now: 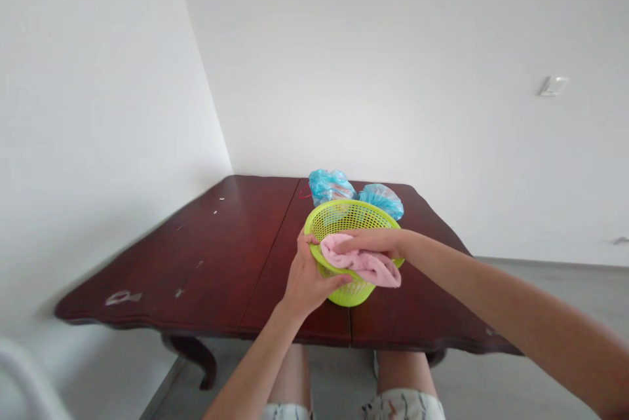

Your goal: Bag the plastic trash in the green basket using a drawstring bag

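Note:
A lime-green plastic mesh basket point(346, 220) is tilted up off the tabletop in front of me. My left hand point(307, 279) grips its near left rim, with the fingers curled around the edge. My right hand point(368, 243) is closed over a pink terry towel point(363, 264), which drapes across the basket's near rim and hides part of its mouth. Behind the basket, two bulging blue plastic bags point(331, 187) point(382, 201) lie on a dark reddish-brown wooden table point(171, 263).
The table has a centre seam, scuffed pale marks and a curved front edge, and a thin red cord point(304, 193) lies by the left bag. White walls meet behind it, with a wall switch point(553, 86) at right. My knees and patterned shorts point(403, 405) are below the table edge.

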Available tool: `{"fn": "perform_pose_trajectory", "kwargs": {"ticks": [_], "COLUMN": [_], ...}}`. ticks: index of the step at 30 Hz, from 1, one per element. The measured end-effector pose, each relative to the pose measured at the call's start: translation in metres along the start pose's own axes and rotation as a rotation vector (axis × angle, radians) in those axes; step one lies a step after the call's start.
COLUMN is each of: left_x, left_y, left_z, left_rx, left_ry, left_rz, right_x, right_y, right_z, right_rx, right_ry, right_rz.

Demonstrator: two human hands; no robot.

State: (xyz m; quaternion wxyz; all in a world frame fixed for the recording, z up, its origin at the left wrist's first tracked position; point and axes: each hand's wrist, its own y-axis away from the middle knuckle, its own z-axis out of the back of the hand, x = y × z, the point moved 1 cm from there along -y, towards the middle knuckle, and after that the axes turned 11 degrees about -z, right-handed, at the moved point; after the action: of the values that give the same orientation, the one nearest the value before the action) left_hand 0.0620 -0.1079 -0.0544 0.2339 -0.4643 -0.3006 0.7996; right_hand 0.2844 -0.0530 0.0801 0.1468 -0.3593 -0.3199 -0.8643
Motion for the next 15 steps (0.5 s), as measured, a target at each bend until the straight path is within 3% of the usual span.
{"fn": "perform_pose_trajectory", "kwargs": {"ticks": [3, 6, 9, 12, 15], "left_x": [0.002, 0.003, 0.006, 0.009, 0.011], "left_y": [0.002, 0.004, 0.003, -0.001, -0.003], "left_z": [0.003, 0.006, 0.011, 0.016, 0.021], "left_rx": [-0.045, -0.045, -0.021, 0.029, 0.087], "left_ry": [-0.028, -0.008, 0.089, 0.180, 0.233], "left_rz": [-0.073, -0.107, -0.112, -0.129, -0.154], "right_x": [-0.010, -0.023, -0.030, -0.021, -0.006], "right_y": [-0.008, -0.017, -0.022, -0.025, -0.032], "right_z": [0.012, 0.016, 0.006, -0.008, -0.013], "right_rx": [0.233, 0.254, 0.120, -0.103, -0.140], "right_ry": [0.242, 0.636, 0.987, 1.251, 1.377], "right_rz": [0.002, 0.068, 0.175, 0.427, 0.756]}}
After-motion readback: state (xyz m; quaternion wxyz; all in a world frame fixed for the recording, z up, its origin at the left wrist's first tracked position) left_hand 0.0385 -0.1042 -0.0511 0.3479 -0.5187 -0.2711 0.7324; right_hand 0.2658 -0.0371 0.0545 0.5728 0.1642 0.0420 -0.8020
